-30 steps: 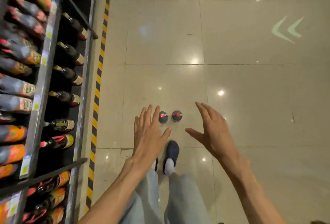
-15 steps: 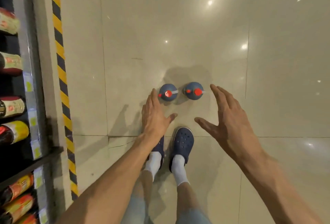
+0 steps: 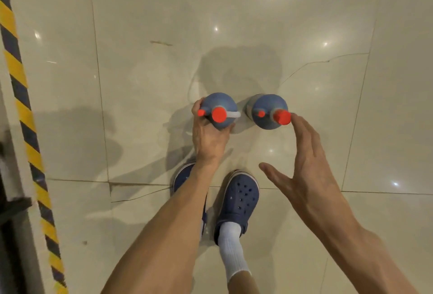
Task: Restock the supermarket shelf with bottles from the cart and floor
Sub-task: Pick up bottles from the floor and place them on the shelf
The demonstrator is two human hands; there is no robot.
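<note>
Two blue bottles with red caps stand side by side on the pale tiled floor, seen from above. My left hand [image 3: 208, 134] grips the left bottle [image 3: 219, 106] around its shoulder, fingers curled on its left side and thumb on its near side. My right hand [image 3: 302, 160] is spread with straight fingers just right of the right bottle [image 3: 267, 108], its fingertips next to the red cap; whether they touch it I cannot tell.
A yellow-and-black hazard stripe [image 3: 23, 115] runs along the floor at the left, beside the dark base of the shelf [image 3: 9, 211]. My feet in dark blue clogs [image 3: 239, 197] stand just behind the bottles. Cracks run through the floor tiles.
The view has dropped closer to the floor and the shelf has slid out of sight. My left hand has closed round the left bottle. My right hand has reached up beside the right bottle's cap.
</note>
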